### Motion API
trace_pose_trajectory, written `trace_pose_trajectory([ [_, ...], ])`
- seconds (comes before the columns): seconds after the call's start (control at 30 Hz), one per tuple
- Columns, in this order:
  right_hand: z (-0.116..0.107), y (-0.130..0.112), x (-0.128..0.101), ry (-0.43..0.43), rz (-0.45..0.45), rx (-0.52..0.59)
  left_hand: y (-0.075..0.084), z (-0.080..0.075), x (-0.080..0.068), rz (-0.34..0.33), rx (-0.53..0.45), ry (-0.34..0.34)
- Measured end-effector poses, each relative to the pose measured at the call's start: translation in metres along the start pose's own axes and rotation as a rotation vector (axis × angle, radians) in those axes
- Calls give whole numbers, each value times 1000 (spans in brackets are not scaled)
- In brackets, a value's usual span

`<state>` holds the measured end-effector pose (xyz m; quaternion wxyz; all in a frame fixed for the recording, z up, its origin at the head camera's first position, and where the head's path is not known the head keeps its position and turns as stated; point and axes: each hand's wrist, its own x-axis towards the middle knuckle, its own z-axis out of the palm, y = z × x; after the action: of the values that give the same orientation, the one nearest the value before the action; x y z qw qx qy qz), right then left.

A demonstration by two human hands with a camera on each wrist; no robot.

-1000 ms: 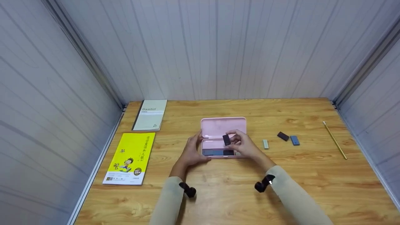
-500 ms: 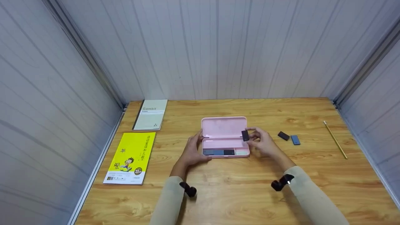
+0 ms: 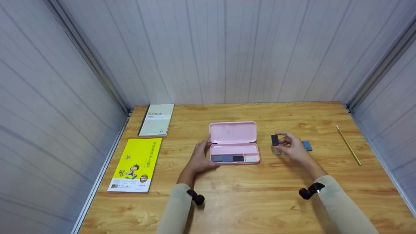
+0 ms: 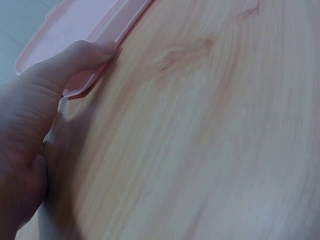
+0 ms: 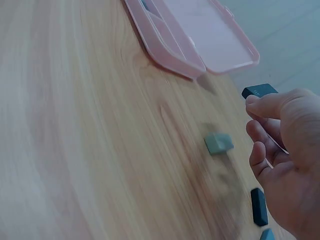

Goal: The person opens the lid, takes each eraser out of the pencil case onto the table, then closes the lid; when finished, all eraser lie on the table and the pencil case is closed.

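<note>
Currently, a dark block (image 3: 275, 140) is pinched between the thumb and fingers of the right hand (image 3: 293, 150), held up to the right of the open pink case (image 3: 234, 149). The case's left end is gripped by the left hand (image 3: 199, 158); the hands are well apart. The dark block could be dropped if the pinch were loosened, since it seems to be held by one side only. The pale block (image 5: 218, 143), near the case's right end, could be knocked if the right hand were lowered there. Should the case be tugged or its left end pressed hard, its blue contents (image 3: 222, 158), black piece (image 3: 238, 158) and white piece (image 3: 250, 159) could be jostled in the near compartments.

From the head, the pale block is partly covered by the held one, and a second dark block (image 5: 259, 207), farther right of the case, is screened by the right hand. The blue block (image 3: 306, 145), farther right again, is cut off in the right wrist view. Whether the blue contents are one piece or several cannot be told, and the left fingertips at the case's edge cannot be made out.
</note>
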<state>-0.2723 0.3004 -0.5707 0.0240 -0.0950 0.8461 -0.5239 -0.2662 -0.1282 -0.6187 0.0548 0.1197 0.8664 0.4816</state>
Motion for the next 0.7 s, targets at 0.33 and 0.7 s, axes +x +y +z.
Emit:
trace_pose_trajectory([
  [0.33,-20,22,-15,48,-6,-20,-1,0,1,36,-8,11],
  [0.7,-26,35,-25,7,61,-31,-3,1,1,21,-13,3],
])
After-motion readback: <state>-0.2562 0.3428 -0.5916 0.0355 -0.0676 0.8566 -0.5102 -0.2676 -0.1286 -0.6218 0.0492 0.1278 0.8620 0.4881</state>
